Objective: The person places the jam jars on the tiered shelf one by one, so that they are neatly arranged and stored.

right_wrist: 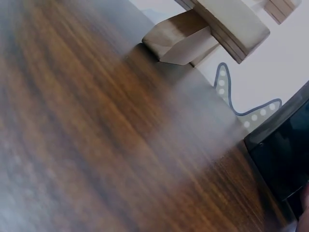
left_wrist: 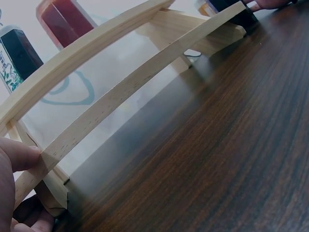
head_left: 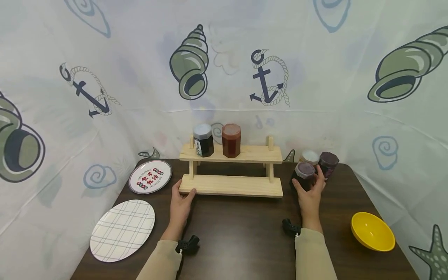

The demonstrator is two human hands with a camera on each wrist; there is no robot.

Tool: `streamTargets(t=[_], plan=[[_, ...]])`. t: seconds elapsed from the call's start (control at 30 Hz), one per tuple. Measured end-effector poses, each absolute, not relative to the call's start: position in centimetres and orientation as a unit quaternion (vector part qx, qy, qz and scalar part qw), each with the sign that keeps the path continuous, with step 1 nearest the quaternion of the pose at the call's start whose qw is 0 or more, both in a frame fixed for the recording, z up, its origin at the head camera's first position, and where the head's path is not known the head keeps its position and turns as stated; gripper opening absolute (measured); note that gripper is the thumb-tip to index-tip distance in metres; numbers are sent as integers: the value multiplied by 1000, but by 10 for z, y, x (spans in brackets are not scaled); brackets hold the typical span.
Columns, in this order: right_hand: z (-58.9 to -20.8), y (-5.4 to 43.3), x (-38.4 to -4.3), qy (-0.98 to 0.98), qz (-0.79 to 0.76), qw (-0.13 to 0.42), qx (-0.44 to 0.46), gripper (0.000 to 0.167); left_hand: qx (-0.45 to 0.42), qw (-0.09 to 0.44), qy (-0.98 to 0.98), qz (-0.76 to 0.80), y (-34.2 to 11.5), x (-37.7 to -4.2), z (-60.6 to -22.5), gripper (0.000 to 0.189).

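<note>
Just right of the two-tier wooden rack [head_left: 259, 154], whose lower plank [head_left: 232, 185] the left hand [head_left: 180, 206] pinches at its left end, the right hand [head_left: 310, 196] grips a purple-lidded jar [head_left: 305, 171], probably hard, weighty, slick glass, best held round its sides.

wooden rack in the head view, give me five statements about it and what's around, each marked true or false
1. The left hand grips the rack. True.
2. The right hand holds a dark jar. True.
3. Three jars stand on the upper shelf. False: the upper shelf bears two, a red-brown jar and a pale-lidded jar.
4. The yellow bowl is right of the rack. True.
5. The red-printed plate is right of the rack. False: that plate is left.
</note>
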State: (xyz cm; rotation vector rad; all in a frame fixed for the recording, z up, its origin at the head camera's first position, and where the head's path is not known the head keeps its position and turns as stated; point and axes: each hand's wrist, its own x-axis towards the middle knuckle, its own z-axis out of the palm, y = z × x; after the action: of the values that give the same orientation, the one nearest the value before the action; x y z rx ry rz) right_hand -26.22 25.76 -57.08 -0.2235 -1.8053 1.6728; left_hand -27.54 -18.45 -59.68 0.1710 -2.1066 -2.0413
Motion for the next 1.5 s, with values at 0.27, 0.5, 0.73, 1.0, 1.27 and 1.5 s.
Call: streamTargets(t=[0.27, 0.5, 0.73, 1.0, 1.27, 1.5], plan=[[-567, 253, -264, -702, 614, 355, -64, 88, 57, 103, -711, -693, -183, -274, -596, 81], [-600, 272, -286, -742, 564, 359, -54, 93, 58, 100, -717, -688, -184, -275, -595, 83], [-600, 273, -287, -764, 547, 337, -65, 97, 57, 100, -709, -695, -182, -273, -594, 82], [-597, 272, -288, -767, 536, 347, -60, 100, 65, 99, -718, -686, -183, -275, -592, 83], [-598, 269, -286, -751, 570, 327, -69, 99, 66, 96, -719, -685, -183, -274, -591, 83], [-597, 267, -282, -718, 596, 346, -94, 100, 60, 98, -710, -695, -182, -274, -593, 82]])
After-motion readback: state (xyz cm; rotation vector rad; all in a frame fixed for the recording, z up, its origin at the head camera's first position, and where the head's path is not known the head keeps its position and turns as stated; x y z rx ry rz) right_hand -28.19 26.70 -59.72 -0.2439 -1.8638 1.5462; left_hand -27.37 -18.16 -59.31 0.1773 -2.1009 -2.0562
